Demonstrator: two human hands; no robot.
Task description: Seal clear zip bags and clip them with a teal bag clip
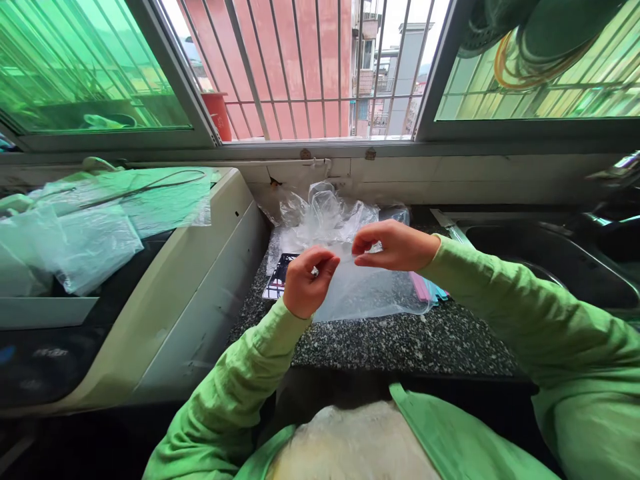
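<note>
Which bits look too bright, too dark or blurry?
Head view: the sky is washed out white; the clear plastic has shiny glints; the area under the counter is nearly black; the lettering at left is too blurry to read.

Window bars (323, 100), red pot (217, 115), pale washing machine (200, 287), dark sink (525, 243)

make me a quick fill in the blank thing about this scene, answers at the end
The left hand and right hand are near a clear ____ bag.
The sink lies to the ____ of that bag.
Both sleeves are coloured ____.
Vertical metal ____ cross the open part of the window.

Missing words: plastic; right; green; bars
</note>
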